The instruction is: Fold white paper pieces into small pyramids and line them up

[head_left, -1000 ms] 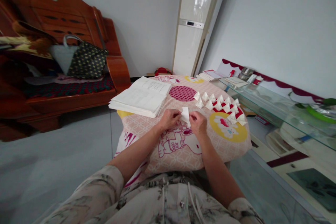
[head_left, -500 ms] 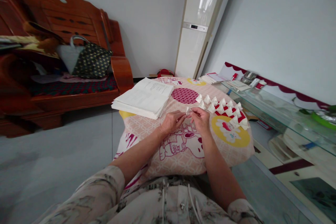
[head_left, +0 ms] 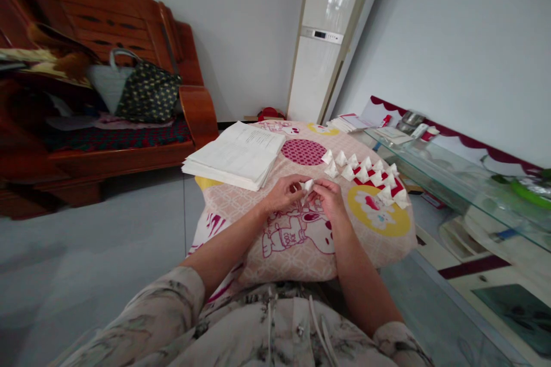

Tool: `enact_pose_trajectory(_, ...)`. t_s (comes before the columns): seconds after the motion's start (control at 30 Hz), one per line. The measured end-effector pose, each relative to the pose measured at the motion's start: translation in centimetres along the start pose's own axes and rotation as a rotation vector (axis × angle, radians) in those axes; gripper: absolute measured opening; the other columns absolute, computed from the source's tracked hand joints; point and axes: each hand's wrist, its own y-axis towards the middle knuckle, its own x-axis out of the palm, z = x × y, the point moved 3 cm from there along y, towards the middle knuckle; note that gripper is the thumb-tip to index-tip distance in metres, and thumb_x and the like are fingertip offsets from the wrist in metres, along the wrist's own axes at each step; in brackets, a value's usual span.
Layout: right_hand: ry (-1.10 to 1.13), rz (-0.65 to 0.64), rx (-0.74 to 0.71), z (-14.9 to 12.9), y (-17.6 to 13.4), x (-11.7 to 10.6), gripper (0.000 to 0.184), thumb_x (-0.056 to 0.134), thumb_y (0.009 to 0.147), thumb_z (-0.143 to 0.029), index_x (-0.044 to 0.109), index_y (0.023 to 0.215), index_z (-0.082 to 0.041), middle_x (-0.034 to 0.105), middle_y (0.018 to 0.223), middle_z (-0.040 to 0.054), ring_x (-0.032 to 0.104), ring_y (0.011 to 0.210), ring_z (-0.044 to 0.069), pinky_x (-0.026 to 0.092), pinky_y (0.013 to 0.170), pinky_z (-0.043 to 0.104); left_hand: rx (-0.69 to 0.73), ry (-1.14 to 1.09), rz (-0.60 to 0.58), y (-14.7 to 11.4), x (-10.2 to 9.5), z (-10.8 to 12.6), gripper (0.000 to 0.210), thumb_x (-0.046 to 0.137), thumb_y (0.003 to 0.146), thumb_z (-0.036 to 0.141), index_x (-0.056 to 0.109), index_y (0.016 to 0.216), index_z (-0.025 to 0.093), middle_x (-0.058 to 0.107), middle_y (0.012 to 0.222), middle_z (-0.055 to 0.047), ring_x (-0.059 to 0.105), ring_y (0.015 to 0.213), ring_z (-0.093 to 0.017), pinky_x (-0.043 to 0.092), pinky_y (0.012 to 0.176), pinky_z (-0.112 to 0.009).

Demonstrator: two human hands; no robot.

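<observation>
Between my two hands is a small white folded paper piece [head_left: 308, 185], held above the patterned tablecloth [head_left: 249, 264]. My left hand [head_left: 282, 194] pinches its left side, and my right hand [head_left: 329, 197] grips the right side with thumb and fingers. Fingers cover part of the fold. To the right of my hands, several white folded paper pyramids [head_left: 348, 172] stand in rough rows, some over a red patch of the cloth. A thick stack of white paper sheets [head_left: 235, 155] lies to the left, with faint print on the top one.
A glass-topped cabinet [head_left: 456, 183] with cups and bowls stands close at the right. On the left is a wooden bench [head_left: 116, 146] bearing a dark patterned bag [head_left: 148, 93]. Booklets [head_left: 349, 123] lie at the table's far edge, before a tall white air conditioner [head_left: 318, 63].
Both hands still hold the paper piece. Its folded shape shows wider and more fully between the fingers now. The whole view has shifted slightly.
</observation>
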Motion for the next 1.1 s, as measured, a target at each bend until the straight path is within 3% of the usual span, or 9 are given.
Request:
enact_pose_trajectory(0.37,-0.031,0.012,-0.022,-0.1,-0.2,0.1,0.026,0.078,0.069,-0.044,0.071,0.071,-0.019,0.065,0.055,-0.0001,0.058,0.044,0.013,0.042,0.040,0.022,0.037,-0.088,0.047,0.0,0.1,-0.3,0.054,0.070,0.088,0.058,0.074,0.116,0.012,0.076,0.095,-0.010,0.065,0.072,-0.015,0.051,0.064,-0.025)
enact_pose_trajectory(0.57,-0.027,0.032,-0.024,-0.1,-0.3,0.2,0.027,0.077,0.070,-0.044,0.070,0.070,-0.019,0.064,0.052,-0.0002,0.056,0.044,0.012,0.041,0.041,0.022,0.067,-0.050,0.076,-0.2,0.0,0.3,0.046,0.065,0.093,0.047,0.071,0.121,0.011,0.075,0.084,-0.007,0.062,0.064,-0.012,0.048,0.060,-0.023)
enact_pose_trajectory(0.77,-0.064,0.038,-0.033,0.0,-0.4,0.4,0.028,0.076,0.071,-0.045,0.068,0.070,-0.019,0.062,0.050,-0.0008,0.054,0.043,0.013,0.040,0.042,0.023,0.121,0.190,0.199,-0.6,-0.1,0.6,0.026,0.059,0.090,0.026,0.070,0.110,0.012,0.071,0.078,-0.003,0.062,0.063,-0.012,0.050,0.065,-0.024)
enact_pose_trajectory(1.1,-0.366,0.092,-0.147,-0.3,-0.3,0.4,0.037,0.077,0.070,-0.051,0.057,0.063,-0.021,0.053,0.050,-0.0044,0.046,0.045,0.012,0.036,0.045,0.025,0.238,0.360,0.152,-0.6,0.3,0.8,0.011,0.053,0.089,0.015,0.063,0.084,0.016,0.063,0.075,-0.003,0.059,0.067,-0.014,0.046,0.065,-0.024)
